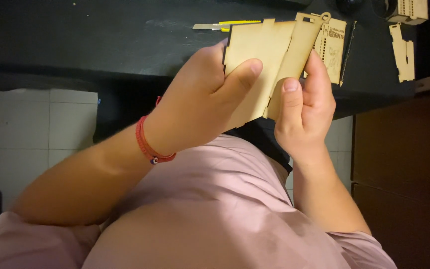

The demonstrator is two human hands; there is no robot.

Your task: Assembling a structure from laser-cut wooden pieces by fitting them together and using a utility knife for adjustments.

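Observation:
My left hand (200, 99) grips a flat, light wooden laser-cut panel (255, 55) with notched edges, thumb pressed on its face. My right hand (304, 114) holds a narrower wooden strip (297, 55) with a small loop at its top, set against the panel's right edge at a slant. Both pieces are held up in front of my chest, above the near edge of a black table (100, 40). A red cord bracelet (148, 144) circles my left wrist.
On the table behind the pieces lie a printed wooden sheet (335, 47), a yellow-handled utility knife (225, 25), a loose wooden cut-out (403, 52) and a partly built wooden box (408, 11). A brown cabinet (404, 164) stands right; white floor tiles (36, 129) lie left.

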